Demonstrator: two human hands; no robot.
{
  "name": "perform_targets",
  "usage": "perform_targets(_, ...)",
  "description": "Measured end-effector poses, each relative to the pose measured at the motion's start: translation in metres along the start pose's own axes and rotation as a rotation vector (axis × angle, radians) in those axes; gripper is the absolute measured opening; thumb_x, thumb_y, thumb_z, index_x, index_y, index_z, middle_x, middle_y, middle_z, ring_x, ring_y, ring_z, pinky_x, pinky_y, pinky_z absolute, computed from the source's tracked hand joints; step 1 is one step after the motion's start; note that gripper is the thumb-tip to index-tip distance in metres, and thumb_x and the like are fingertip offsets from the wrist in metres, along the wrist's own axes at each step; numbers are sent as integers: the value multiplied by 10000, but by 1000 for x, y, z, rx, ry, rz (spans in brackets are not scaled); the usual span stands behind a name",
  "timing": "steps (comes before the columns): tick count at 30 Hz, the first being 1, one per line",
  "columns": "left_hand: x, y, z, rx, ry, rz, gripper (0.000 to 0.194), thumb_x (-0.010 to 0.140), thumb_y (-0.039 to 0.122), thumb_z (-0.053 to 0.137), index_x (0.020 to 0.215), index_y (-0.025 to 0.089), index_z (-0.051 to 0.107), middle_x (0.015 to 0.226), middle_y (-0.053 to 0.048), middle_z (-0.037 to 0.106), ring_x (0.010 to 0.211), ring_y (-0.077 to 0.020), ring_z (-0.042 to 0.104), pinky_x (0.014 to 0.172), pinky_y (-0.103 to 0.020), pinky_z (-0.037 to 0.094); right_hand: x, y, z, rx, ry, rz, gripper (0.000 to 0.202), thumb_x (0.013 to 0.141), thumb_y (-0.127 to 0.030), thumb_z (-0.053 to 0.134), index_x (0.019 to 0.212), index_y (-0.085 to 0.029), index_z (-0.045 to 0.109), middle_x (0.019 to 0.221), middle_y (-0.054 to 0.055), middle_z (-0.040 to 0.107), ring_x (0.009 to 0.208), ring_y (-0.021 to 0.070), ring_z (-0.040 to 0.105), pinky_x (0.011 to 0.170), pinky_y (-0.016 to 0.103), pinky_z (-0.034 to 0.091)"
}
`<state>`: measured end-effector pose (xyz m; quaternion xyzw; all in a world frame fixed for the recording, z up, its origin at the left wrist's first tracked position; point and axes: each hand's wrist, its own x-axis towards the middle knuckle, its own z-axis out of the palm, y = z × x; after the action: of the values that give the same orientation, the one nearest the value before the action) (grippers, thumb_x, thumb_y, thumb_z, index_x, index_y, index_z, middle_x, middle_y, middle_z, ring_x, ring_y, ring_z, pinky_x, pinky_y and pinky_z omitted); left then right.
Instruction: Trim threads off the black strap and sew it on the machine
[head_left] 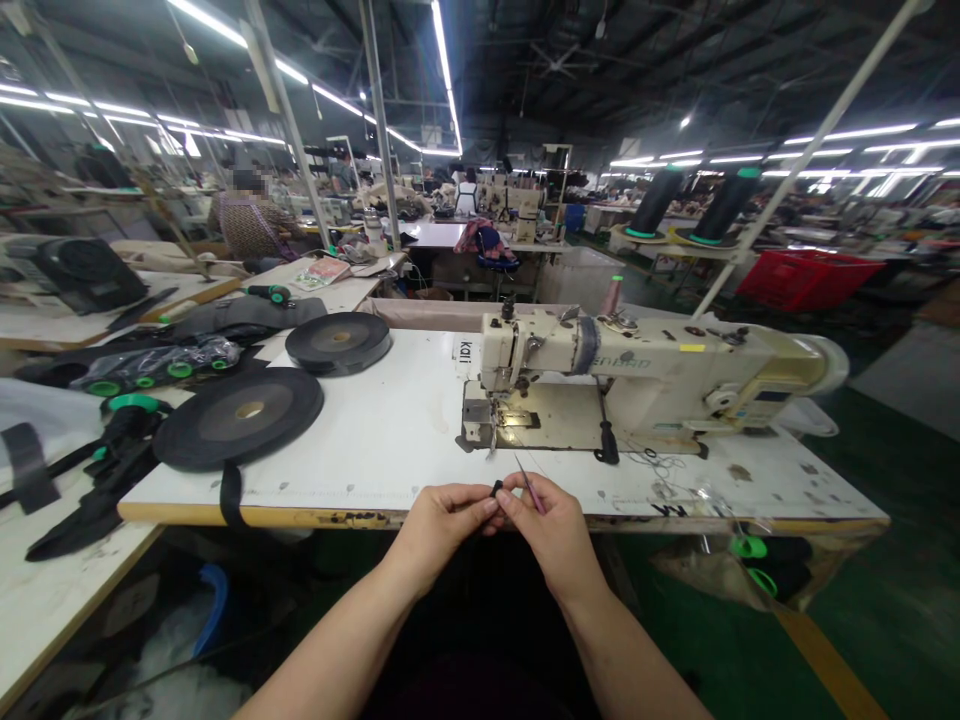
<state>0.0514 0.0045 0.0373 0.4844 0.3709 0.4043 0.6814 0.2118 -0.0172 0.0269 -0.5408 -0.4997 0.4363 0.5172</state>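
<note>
My left hand (444,520) is closed, its thumb and fingers pinching a small black piece (497,487), probably fabric or strap, over the table's front edge. My right hand (553,525) is closed too, with its fingertips meeting that piece. A thin pointed tool (533,494) with a pinkish shaft sticks up from the right fingers, tip toward the machine; its exact kind is unclear. Just beyond both hands stands a cream sewing machine (645,365), its needle area and metal plate (517,419) to the left. A black-handled screwdriver (606,440) leans against its bed.
Two rolls of black tape (281,425) (339,335) lie on the white tabletop (390,420) at left; one tape end hangs over the edge. Thread spools in plastic (161,366) are farther left. Black thread cones (724,205) stand behind right, near a red bin (806,285). A seated person (251,220) is at back left.
</note>
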Motion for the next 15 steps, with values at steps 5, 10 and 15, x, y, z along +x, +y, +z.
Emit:
perform_targets(5, 1, 0, 2, 5, 9, 4, 319, 742, 436, 825, 866, 142, 813, 777, -88, 740, 731, -181, 638, 731, -287, 511, 1, 1, -1, -15, -3, 0, 366, 798, -527, 738, 881, -174, 684, 583, -67, 326, 546, 103, 343, 533, 242, 386)
perform_targets(10, 1, -6, -3, 36, 8, 41, 303, 768, 418, 813, 925, 159, 804, 917, -83, 753, 883, -194, 648, 847, -280, 489, 2, -1, 0, 17, -27, -1, 337, 817, -496, 720, 879, -171, 660, 592, -65, 321, 562, 97, 318, 536, 231, 290)
perform_targets(15, 3, -14, -10, 37, 27, 63, 311, 795, 386, 802, 1006, 161, 766, 891, -57, 726, 796, -137, 602, 751, -227, 457, 1, -7, 3, 97, 22, 32, 321, 807, -473, 721, 881, -169, 651, 595, -65, 337, 557, 92, 282, 532, 240, 223)
